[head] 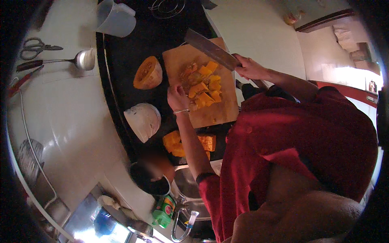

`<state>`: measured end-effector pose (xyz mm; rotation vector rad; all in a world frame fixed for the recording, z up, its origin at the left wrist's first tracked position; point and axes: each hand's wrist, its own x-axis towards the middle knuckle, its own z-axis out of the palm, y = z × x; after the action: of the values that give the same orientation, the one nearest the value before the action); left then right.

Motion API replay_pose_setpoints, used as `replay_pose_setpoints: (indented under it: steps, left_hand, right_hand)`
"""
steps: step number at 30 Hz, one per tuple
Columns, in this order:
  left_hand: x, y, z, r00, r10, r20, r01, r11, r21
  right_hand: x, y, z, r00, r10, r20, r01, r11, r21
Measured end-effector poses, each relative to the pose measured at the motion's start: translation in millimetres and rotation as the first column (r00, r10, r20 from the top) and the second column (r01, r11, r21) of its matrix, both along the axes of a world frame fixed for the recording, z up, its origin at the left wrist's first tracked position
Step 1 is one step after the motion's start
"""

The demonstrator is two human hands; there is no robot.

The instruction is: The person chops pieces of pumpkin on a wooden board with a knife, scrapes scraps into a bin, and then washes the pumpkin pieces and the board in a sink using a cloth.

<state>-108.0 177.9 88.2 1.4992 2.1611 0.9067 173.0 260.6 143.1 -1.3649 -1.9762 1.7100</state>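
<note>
My right hand (247, 67) grips the handle of a cleaver (211, 48), its broad blade raised over the far corner of a wooden cutting board (225, 114). On the board lie several cut pumpkin chunks (204, 99), with stringy pulp and scraps (190, 71) beside them. My left hand (177, 98), with a bracelet at its wrist, is at the board's edge next to the chunks. Its fingers are bent, and whether they hold anything is hidden. A hollowed pumpkin half (149, 73) rests on the black countertop (121, 82) beyond the board.
A pale bowl-like piece (142, 121) and more pumpkin pieces (171, 142) sit beside the board. Near the sink (185, 182) stand a dark pot (149, 179) and a green bottle (164, 211). A plastic jug (117, 19) occupies a counter corner. Scissors (35, 48) and a ladle (83, 59) hang on the wall.
</note>
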Motion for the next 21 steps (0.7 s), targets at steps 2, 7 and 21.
replay_pose_setpoints:
  steps: [2,7,21]
  left_hand:
    - [-6.2,7.6,-19.1,0.984,-0.075,0.163,0.071,0.997,0.03]
    - [15.0,16.4,1.5,0.913,-0.296,-0.282,0.194,0.92,-0.34]
    - [19.9,64.3,26.6,0.935,-0.284,-0.214,0.207,0.924,-0.322]
  right_hand:
    - [-4.7,-0.4,5.5,0.999,-0.008,0.033,0.008,1.0,0.006]
    - [5.8,1.2,-1.2,0.998,-0.041,0.057,0.038,0.998,0.045]
    - [21.7,9.9,-14.3,0.999,-0.01,-0.034,0.02,0.945,0.326]
